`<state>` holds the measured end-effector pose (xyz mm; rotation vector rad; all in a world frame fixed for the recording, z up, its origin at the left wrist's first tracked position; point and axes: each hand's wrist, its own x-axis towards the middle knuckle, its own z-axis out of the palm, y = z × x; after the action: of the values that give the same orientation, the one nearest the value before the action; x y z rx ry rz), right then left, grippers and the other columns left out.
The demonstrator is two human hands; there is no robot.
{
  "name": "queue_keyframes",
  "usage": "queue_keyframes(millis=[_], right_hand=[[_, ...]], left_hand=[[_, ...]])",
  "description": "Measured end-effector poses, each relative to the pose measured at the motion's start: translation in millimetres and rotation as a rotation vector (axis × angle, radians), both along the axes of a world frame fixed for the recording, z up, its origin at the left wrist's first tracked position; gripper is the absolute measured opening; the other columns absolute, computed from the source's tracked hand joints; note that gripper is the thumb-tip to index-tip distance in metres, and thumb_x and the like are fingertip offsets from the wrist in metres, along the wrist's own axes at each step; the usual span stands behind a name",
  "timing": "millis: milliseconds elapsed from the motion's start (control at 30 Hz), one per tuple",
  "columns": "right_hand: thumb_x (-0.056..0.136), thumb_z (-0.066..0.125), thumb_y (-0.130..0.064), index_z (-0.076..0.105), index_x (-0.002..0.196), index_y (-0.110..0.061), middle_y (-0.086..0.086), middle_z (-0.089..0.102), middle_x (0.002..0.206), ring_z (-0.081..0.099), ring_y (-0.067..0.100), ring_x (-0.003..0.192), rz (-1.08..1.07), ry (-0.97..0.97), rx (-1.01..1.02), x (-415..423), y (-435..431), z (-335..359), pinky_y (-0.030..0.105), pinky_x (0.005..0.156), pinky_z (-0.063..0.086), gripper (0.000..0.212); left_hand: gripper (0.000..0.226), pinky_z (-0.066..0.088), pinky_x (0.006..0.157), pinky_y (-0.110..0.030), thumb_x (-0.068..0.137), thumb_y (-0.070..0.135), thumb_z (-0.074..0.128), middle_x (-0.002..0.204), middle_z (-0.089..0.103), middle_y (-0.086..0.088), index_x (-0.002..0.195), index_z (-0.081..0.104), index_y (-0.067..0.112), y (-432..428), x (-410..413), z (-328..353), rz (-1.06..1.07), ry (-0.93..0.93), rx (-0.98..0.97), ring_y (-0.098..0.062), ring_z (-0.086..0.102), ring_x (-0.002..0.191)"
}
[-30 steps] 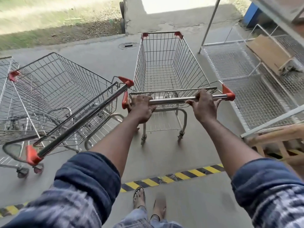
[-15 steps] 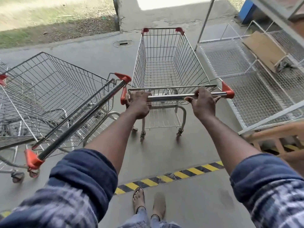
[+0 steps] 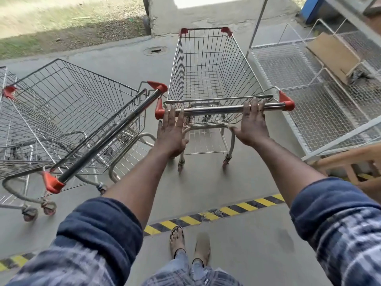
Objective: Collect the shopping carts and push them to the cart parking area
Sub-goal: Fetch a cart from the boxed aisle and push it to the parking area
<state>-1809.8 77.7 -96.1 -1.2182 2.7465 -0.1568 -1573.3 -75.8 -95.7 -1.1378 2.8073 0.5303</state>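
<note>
Steel-wire cart [image 3: 210,75]: straight ahead on the concrete floor [image 3: 127,65], beyond the yellow-and-black stripe [image 3: 226,211]; red caps on the far corners of the basket.
Handle bar [image 3: 222,109]: chrome, crosswise, red at both ends; meets the fingertips of both hands.
Left hand [image 3: 171,133]: open, fingers straight and spread, tips lying against the bar close to its left red end; nothing curled round it.
Right hand [image 3: 252,124]: open as well, fingers straight, tips laid over the bar toward its right end, thumb stuck out below; no grip.
Arms: both stretched fully forward, dark blue sleeves [image 3: 99,230] rolled up.
Second cart [image 3: 72,104]: left of the left hand, turned at an angle, nested with more wire baskets at the left edge; slanting handle [image 3: 107,137] ends just beside the first cart's left red cap.
Wire racks [image 3: 309,100]: right of the cart, lying flat, brown cardboard [image 3: 334,54] on top.
Feet [image 3: 178,238]: in sandals, on the near side of the stripe.
</note>
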Motion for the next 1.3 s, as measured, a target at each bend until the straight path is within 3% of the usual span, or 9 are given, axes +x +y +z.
queue_keyframes(millis=[167,233,333,467,700,833,933,1167,1300], right_hand=[[0.088,0.063,-0.056,-0.008,0.158,-0.013,0.012,-0.019,0.164,-0.021,0.037,0.149,0.033,-0.034,0.034,11.1,14.6,5.2,0.057,0.119,0.022,0.109],[0.088,0.065,-0.052,0.000,0.159,-0.017,0.006,-0.022,0.164,-0.009,0.033,0.152,0.021,-0.087,0.028,19.0,22.9,6.9,0.056,0.116,0.028,0.103],[0.087,0.068,-0.045,0.032,0.149,-0.018,0.008,0.012,0.162,0.028,0.031,0.144,0.021,-0.162,0.008,35.0,42.0,2.7,0.052,0.108,0.040,0.076],[0.087,0.067,-0.040,0.043,0.139,-0.016,0.010,0.037,0.147,0.044,0.033,0.131,-0.006,-0.232,0.111,65.4,88.4,-23.7,0.045,0.099,0.043,0.063],[0.089,0.065,-0.042,0.041,0.143,-0.012,0.014,0.040,0.144,0.045,0.034,0.130,-0.124,-0.344,0.193,130.2,181.0,-64.7,0.045,0.104,0.043,0.066],[0.089,0.064,-0.043,0.040,0.143,-0.012,0.016,0.043,0.141,0.045,0.035,0.129,-0.205,-0.371,0.193,173.7,230.6,-74.9,0.044,0.104,0.043,0.066],[0.090,0.063,-0.041,0.040,0.143,-0.012,0.017,0.044,0.139,0.046,0.035,0.128,-0.269,-0.386,0.184,216.9,268.4,-82.7,0.043,0.102,0.045,0.064],[0.089,0.062,-0.044,0.042,0.138,-0.011,0.015,0.046,0.138,0.046,0.034,0.128,-0.458,-0.454,0.222,347.4,366.8,-119.3,0.045,0.103,0.043,0.062],[0.088,0.065,-0.041,0.047,0.132,-0.012,0.014,0.050,0.132,0.049,0.034,0.124,-0.536,-0.463,0.187,411.2,425.6,-117.5,0.044,0.100,0.045,0.056]], left_hand=[[0.095,0.013,0.124,-0.045,0.091,0.030,0.069,0.163,-0.027,0.003,0.161,0.005,0.026,10.3,15.9,2.0,0.021,0.030,0.060,-0.025,-0.005,0.154],[0.095,0.019,0.123,-0.044,0.089,0.028,0.072,0.167,-0.013,-0.006,0.160,0.011,0.024,16.4,24.6,-4.6,0.050,0.023,0.133,-0.029,0.005,0.154],[0.099,0.022,0.122,-0.046,0.085,0.030,0.077,0.166,0.003,-0.016,0.159,0.013,0.018,28.2,45.1,-21.9,0.081,-0.016,0.205,-0.033,0.010,0.153],[0.095,0.029,0.118,-0.047,0.083,0.029,0.075,0.162,0.016,-0.018,0.158,0.019,0.013,51.6,69.8,-36.7,0.053,-0.024,0.237,-0.034,0.021,0.149],[0.077,0.037,0.111,-0.044,0.083,0.023,0.075,0.150,0.035,-0.013,0.147,0.034,0.011,110.6,101.3,-50.0,-0.006,-0.061,0.279,-0.032,0.035,0.140],[0.091,0.030,0.118,-0.040,0.081,0.028,0.077,0.158,0.028,-0.015,0.154,0.027,0.010,152.5,124.5,-65.4,-0.090,-0.154,0.311,-0.030,0.031,0.145],[0.090,0.031,0.111,-0.034,0.084,0.032,0.076,0.155,0.036,-0.016,0.155,0.026,0.012,190.7,144.1,-77.3,-0.178,-0.191,0.301,-0.031,0.036,0.141],[0.091,0.038,0.108,-0.037,0.086,0.029,0.074,0.154,0.035,-0.016,0.158,0.021,0.014,277.1,214.4,-114.8,-0.377,-0.287,0.403,-0.032,0.041,0.138],[0.089,0.043,0.105,-0.044,0.079,0.033,0.077,0.146,0.043,-0.017,0.152,0.029,0.016,323.8,253.5,-124.0,-0.470,-0.340,0.393,-0.035,0.047,0.131]])
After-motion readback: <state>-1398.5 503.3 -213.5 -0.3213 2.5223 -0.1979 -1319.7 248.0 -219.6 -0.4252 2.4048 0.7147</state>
